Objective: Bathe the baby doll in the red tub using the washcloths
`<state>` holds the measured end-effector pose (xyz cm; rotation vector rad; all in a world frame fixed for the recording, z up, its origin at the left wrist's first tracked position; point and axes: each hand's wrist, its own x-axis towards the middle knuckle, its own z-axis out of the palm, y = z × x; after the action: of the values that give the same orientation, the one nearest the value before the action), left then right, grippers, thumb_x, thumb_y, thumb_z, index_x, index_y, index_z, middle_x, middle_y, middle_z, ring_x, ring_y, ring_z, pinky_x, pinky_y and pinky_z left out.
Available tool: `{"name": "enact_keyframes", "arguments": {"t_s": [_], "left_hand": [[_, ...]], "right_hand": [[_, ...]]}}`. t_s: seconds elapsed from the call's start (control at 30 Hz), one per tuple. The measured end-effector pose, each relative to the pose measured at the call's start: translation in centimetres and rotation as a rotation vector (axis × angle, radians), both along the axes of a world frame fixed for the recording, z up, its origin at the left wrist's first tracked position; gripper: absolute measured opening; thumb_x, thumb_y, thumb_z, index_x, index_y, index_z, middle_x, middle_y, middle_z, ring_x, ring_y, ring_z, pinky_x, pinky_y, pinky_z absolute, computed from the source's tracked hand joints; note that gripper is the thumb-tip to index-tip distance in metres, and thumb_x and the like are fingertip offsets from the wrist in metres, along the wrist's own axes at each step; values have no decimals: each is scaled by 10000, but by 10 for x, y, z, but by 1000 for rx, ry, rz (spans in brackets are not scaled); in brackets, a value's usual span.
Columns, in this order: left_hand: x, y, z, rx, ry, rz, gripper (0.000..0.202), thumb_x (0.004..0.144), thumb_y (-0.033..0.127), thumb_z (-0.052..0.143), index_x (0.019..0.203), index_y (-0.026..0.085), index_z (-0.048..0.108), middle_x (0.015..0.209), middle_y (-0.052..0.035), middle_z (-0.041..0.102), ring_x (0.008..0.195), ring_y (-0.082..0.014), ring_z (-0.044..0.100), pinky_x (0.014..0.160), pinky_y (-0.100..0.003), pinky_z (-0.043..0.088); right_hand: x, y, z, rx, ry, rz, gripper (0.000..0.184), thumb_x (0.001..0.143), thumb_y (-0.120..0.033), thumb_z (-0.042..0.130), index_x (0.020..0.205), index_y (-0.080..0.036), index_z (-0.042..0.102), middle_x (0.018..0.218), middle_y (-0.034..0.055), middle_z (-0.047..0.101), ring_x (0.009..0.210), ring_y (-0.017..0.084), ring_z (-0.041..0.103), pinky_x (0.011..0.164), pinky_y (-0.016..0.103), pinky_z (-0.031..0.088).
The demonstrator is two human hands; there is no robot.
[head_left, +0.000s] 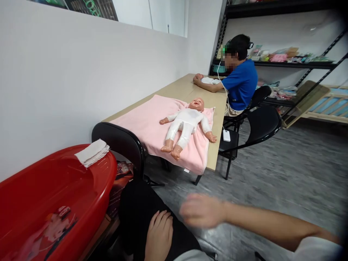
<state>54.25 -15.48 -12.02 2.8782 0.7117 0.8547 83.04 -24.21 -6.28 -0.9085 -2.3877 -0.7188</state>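
My left hand (159, 233) lies flat on my black-clad thigh, fingers together and stretched out, holding nothing. My right hand (201, 210) hovers just above my lap, smeared by motion, so its fingers cannot be read. Ahead on the wooden table (179, 88) a baby doll (187, 123) in a white suit lies on its back on a pink blanket (146, 123). A red plastic baby tub (54, 195) stands at my left with a folded white cloth (92, 152) on its rim. Neither hand touches any of these.
A black chair (122, 143) stands between me and the table. Another person in a blue shirt (240, 83) sits at the table's far end, hands on a second doll. A black chair (258, 127) carries a white power bank (226, 135). Shelving and a wooden crib (326, 105) line the right wall.
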Motion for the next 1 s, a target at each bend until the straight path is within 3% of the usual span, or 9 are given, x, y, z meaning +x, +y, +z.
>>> {"name": "enact_keyframes", "arguments": {"t_s": [0.13, 0.27, 0.43, 0.5, 0.6, 0.7, 0.77, 0.87, 1.0], "left_hand": [[-2, -1, 6, 14, 34, -6, 471, 1071, 50, 444, 1003, 220, 878, 1124, -16, 878, 1089, -236, 848, 1052, -442, 669], [-5, 1, 6, 26, 26, -22, 486, 1124, 93, 429, 1001, 229, 879, 1124, -15, 882, 1092, -229, 848, 1047, -425, 661], [-3, 3, -3, 37, 22, -12, 489, 1155, 112, 411, 1006, 206, 867, 1109, -25, 879, 1091, -233, 836, 1075, -445, 607], [-3, 4, -7, 39, 3, -13, 477, 1167, 121, 413, 1009, 184, 860, 1103, -31, 878, 1088, -231, 830, 1095, -450, 568], [-5, 4, -11, 34, -20, -23, 452, 1169, 114, 425, 1025, 167, 850, 1107, -28, 874, 1094, -224, 821, 1116, -450, 521], [-6, 4, -12, 24, -30, -31, 443, 1172, 117, 426, 1029, 163, 842, 1110, -26, 871, 1102, -225, 816, 1125, -452, 499], [-6, 4, -11, 21, -27, -36, 431, 1168, 119, 435, 1028, 164, 840, 1115, -26, 869, 1105, -228, 814, 1126, -454, 495], [-6, 4, -10, 22, -18, -34, 413, 1151, 103, 451, 1034, 177, 841, 1126, -27, 871, 1102, -229, 812, 1124, -452, 499], [-6, 4, -10, 24, -9, -33, 409, 1136, 93, 458, 1034, 183, 843, 1128, -34, 873, 1096, -233, 810, 1119, -452, 508]], "right_hand": [[-84, -36, -92, 41, -180, 205, 413, 920, -551, 492, 1057, -667, 864, 1429, -227, 729, 1528, 82, 599, 1125, 271, 526], [-110, -44, -163, -141, -248, 183, 459, 902, -571, 458, 1100, -655, 863, 1571, -219, 578, 1562, 79, 465, 1084, 199, 492], [-120, -39, -204, -825, 240, 270, 551, 672, -461, 542, 1036, -819, 750, 1534, -227, 488, 1487, 103, 544, 1030, 246, 511], [-125, -35, -212, -1155, 485, 314, 768, 597, -482, 558, 1213, -934, 479, 1484, -268, 503, 1394, 183, 646, 1044, 347, 547], [-130, -29, -220, -1319, 627, 355, 969, 547, -491, 627, 1289, -928, 181, 1436, -307, 518, 1332, 278, 693, 1067, 508, 569], [-132, -25, -227, -1286, 615, 382, 918, 550, -519, 673, 1265, -940, 279, 1453, -296, 514, 1311, 289, 709, 1020, 481, 593], [-131, -25, -233, -1183, 548, 381, 611, 566, -538, 666, 995, -961, 567, 1447, -302, 523, 1280, 259, 736, 970, 406, 607], [-130, -26, -241, -808, 315, 371, 209, 663, -566, 601, 573, -708, 725, 1379, -314, 614, 1301, 158, 723, 894, 269, 598], [-126, -28, -247, -199, 2, 284, 337, 855, -632, 501, 714, -679, 804, 1293, -287, 755, 1417, 69, 628, 892, 205, 604]]}}
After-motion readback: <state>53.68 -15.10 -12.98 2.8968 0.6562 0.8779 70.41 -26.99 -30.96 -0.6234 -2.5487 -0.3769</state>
